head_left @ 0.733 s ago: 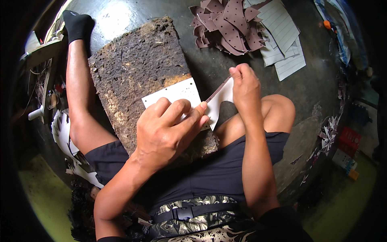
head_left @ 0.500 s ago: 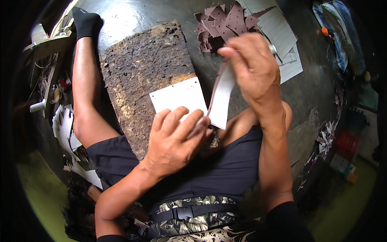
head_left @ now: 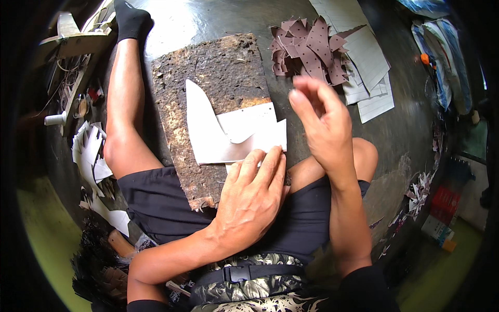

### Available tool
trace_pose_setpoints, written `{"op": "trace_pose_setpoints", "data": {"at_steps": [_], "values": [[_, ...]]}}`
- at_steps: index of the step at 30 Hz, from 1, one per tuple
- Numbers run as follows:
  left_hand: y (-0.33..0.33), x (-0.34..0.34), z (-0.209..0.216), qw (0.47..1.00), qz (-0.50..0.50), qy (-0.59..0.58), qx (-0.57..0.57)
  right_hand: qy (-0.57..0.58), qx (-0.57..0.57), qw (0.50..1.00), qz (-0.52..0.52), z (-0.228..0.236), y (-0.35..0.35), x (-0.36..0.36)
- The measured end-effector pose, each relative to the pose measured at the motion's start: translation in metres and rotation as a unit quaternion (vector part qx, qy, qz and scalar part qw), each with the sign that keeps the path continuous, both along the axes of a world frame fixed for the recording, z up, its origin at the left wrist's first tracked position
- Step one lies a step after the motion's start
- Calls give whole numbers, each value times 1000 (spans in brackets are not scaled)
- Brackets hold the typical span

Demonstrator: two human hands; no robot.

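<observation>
A worn, dark-stained board (head_left: 218, 67) slants across my lap and the floor. On it lies a curved, L-shaped piece of white sheet material (head_left: 202, 125), overlapping a white piece with small holes along its edge (head_left: 254, 118). My left hand (head_left: 252, 200) rests on the near right edge of these pieces, its fingers stretched out and lying flat. To the right of the board my right hand (head_left: 326, 122) hovers, slightly blurred, with thumb and fingers apart and nothing visible in it.
Beyond my right hand sits a pile of brown cut pieces with holes (head_left: 312, 49). Ruled sheets (head_left: 375, 99) lie beside it. White offcuts (head_left: 89, 151) are at the left, near a wooden stand (head_left: 73, 47). Scraps (head_left: 418, 195) litter the floor at the right.
The bent white piece with a brown edge has left my right hand and now lies flat, white side up, on the board. My right hand has opened; my left has flattened and shifted right.
</observation>
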State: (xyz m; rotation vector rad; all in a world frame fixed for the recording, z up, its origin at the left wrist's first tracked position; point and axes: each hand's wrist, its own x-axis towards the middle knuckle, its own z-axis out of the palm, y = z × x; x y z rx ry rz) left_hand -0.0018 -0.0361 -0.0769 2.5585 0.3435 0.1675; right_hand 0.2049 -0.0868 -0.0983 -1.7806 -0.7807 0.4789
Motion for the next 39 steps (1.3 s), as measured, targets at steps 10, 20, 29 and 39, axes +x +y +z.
{"op": "trace_pose_setpoints", "data": {"at_steps": [10, 20, 29, 39], "values": [[54, 13, 16, 989, 83, -42, 113, 338, 30, 940, 32, -28, -43, -22], [73, -13, 45, 982, 73, 97, 148, 342, 26, 938, 51, -24, -37, -30], [45, 19, -13, 984, 108, -68, -122, 341, 45, 937, 59, -46, -43, -32], [43, 20, -12, 984, 134, -85, -87, 323, 15, 944, 72, -54, -42, -32]]}}
